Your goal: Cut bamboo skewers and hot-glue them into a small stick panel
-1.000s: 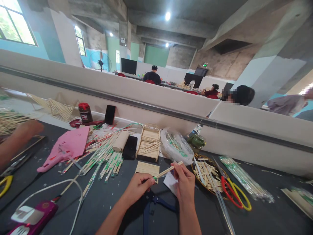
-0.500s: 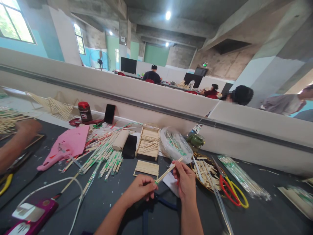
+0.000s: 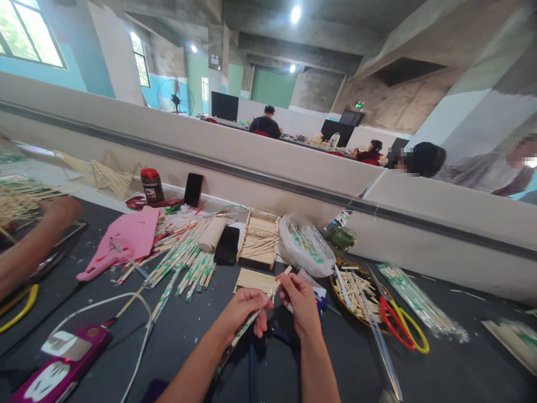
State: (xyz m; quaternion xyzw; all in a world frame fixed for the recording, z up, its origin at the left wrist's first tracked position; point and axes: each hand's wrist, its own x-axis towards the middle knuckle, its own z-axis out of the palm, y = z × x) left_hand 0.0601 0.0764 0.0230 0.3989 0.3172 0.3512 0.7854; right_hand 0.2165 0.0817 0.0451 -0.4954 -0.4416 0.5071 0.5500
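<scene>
A pair of wooden chopsticks point(image 3: 276, 289) slants between my two hands, in front of a small panel of sticks point(image 3: 254, 281). My left hand point(image 3: 245, 314) pinches the lower part, where a clear wrapper with green print point(image 3: 247, 326) runs down past the palm. Close to the upper tip, my right hand point(image 3: 300, 299) has its thumb and fingers closed on the sticks. Beneath and behind the right hand are a white paper and a blue object point(image 3: 321, 305), partly hidden. Dark blue strap-like pieces point(image 3: 253, 364) lie below the hands.
Right: a basket of cut sticks point(image 3: 356, 291), red and yellow scissors point(image 3: 398, 324), wrapped chopsticks point(image 3: 422, 302). Behind: a stick-built box point(image 3: 258, 240) and a plastic bag point(image 3: 304, 246). Left: wrapped chopsticks point(image 3: 172, 268), a purple power strip point(image 3: 71, 361) with white cable, another person's arm point(image 3: 33, 246).
Both hands have moved up slightly, and the right has come nearer the left. A length of printed wrapper now shows below my left hand. The view has shifted a little.
</scene>
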